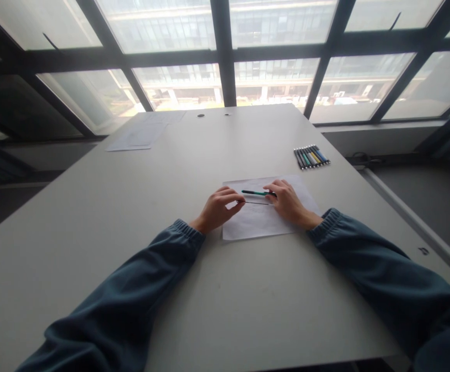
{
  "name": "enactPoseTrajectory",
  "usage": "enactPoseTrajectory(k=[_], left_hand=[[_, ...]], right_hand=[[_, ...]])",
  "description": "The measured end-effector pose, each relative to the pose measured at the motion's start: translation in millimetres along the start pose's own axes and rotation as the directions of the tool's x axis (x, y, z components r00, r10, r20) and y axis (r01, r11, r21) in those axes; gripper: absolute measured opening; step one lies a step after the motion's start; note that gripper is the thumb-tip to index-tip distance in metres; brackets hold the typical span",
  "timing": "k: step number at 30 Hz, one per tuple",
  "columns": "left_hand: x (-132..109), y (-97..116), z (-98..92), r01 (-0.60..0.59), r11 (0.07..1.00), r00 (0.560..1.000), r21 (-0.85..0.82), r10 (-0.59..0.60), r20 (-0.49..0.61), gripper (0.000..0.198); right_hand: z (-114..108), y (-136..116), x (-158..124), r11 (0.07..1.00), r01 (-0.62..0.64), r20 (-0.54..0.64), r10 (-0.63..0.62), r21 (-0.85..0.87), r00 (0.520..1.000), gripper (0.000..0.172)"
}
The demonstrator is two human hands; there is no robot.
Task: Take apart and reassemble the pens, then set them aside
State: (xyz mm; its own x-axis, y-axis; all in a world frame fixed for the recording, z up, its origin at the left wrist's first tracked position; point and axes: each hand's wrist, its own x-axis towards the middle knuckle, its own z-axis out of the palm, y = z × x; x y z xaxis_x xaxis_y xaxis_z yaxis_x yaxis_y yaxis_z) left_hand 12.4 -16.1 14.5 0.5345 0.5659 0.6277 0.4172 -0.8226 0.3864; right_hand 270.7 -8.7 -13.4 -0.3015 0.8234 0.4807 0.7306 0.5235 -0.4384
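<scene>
My left hand (221, 206) is closed in a pinch at the left end of a thin dark rod (256, 203), which looks like a pen refill and points right. My right hand (289, 204) has its fingers closed around the right end of a green and black pen (253, 192). The pen lies nearly level, just beyond the rod, with its dark end toward my left hand. Both hands are over a white sheet of paper (261, 227), whose right part is partly covered by my right hand and wrist.
A row of several pens (312, 157) in black, green, yellow and blue lies beyond my right hand. More papers (135, 135) rest at the far left of the white table (186, 175). A small dark item (423, 251) is near the right edge. Windows stand behind the table.
</scene>
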Motion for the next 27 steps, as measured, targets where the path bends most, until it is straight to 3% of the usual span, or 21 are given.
enactPoseTrajectory(k=[4, 9, 16, 27], left_hand=[[2.7, 1.4, -3.1, 0.093, 0.994, 0.985, 0.056, -0.083, -0.153, 0.012], [4.6, -8.8, -11.4, 0.242, 0.963, 0.918, 0.122, -0.187, -0.351, 0.014], [3.1, -23.4, -16.5, 0.278, 0.954, 0.903, 0.112, -0.220, -0.369, 0.011], [2.2, -23.2, -15.4, 0.279, 0.954, 0.913, 0.108, -0.229, -0.337, 0.011]], right_hand=[[-1.4, 0.8, 0.4, 0.999, -0.024, -0.087, 0.027, 0.039, 0.996, 0.017], [-5.0, 1.9, 1.9, 0.992, -0.090, -0.278, 0.111, 0.088, 0.954, 0.015], [-6.6, 0.0, 3.5, 0.989, -0.128, -0.356, 0.146, 0.073, 0.923, 0.014], [-9.6, -4.9, 3.7, 0.990, -0.123, -0.323, 0.139, 0.069, 0.936, 0.015]])
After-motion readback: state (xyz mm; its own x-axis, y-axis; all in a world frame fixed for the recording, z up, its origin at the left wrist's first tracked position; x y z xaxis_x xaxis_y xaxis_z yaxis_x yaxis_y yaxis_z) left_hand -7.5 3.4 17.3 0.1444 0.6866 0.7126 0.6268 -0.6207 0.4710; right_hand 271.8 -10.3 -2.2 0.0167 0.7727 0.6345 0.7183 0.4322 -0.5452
